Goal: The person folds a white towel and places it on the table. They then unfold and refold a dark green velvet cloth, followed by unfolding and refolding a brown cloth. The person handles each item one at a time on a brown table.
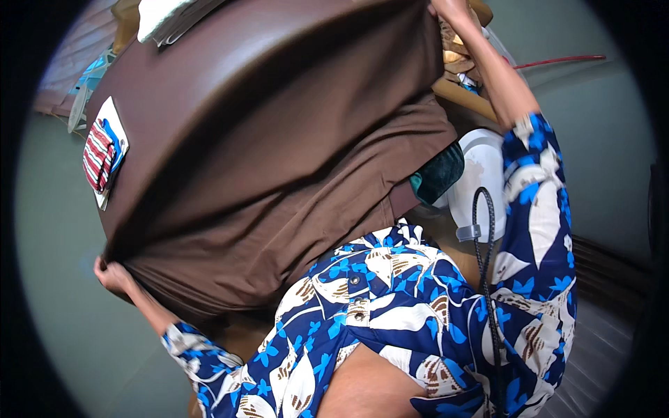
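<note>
A large brown cloth (300,167) is stretched between my two hands over the near side of a brown table (167,90). My left hand (113,274) grips its edge at the lower left, with the fingers closed. At the upper right, my right hand (449,10) holds the far corner of the cloth, partly cut off by the picture's edge. Folds run across the cloth, and its near part hangs down in front of me. A seam shows near its lower right. What lies under the cloth is hidden.
Red-and-white striped folded fabric (100,157) lies at the table's left edge. A white folded stack (171,17) sits at the far side. To the right are a white plastic container (481,174), dark green fabric (440,174) and a thin red rod (561,60).
</note>
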A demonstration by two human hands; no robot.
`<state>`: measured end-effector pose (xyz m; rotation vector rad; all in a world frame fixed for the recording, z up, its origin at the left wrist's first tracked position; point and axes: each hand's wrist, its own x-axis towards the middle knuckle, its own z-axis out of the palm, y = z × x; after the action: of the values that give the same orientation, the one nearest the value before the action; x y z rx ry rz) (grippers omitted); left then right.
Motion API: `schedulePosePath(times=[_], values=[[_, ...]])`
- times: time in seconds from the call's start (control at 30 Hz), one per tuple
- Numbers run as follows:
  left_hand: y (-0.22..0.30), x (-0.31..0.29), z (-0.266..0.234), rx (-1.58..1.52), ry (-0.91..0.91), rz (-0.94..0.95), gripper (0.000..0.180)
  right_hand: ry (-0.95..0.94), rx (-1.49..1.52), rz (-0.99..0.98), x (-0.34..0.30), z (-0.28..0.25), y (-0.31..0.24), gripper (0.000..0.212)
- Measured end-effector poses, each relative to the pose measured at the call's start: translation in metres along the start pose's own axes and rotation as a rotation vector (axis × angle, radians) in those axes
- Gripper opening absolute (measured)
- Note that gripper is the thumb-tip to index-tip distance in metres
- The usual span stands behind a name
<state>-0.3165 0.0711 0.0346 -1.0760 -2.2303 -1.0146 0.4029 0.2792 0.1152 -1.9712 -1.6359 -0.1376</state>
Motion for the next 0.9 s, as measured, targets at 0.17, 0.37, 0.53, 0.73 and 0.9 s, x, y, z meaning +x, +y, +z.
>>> schedulePosePath(times=[0.17,0.37,0.53,0.73,0.9], values=[[-0.04,0.068,0.116,-0.124,-0.261,-0.052,0.056,0.38,0.527,-0.315,0.122,0.102,0.024,0.019],[0.026,-0.027,0.106,-0.042,-0.504,0.176,0.06,-0.12,0.292,-0.476,0.009,0.103,-0.014,0.031],[0.073,-0.112,0.068,0.176,-0.669,0.251,0.054,-0.367,0.233,-0.553,-0.114,0.11,-0.025,0.038],[0.057,-0.095,0.075,0.366,-0.714,0.124,0.056,-0.289,-0.077,-0.562,-0.142,0.119,0.003,0.04],[0.047,-0.079,0.086,0.399,-0.698,0.028,0.059,-0.356,-0.01,-0.432,-0.139,0.122,-0.013,0.04]])
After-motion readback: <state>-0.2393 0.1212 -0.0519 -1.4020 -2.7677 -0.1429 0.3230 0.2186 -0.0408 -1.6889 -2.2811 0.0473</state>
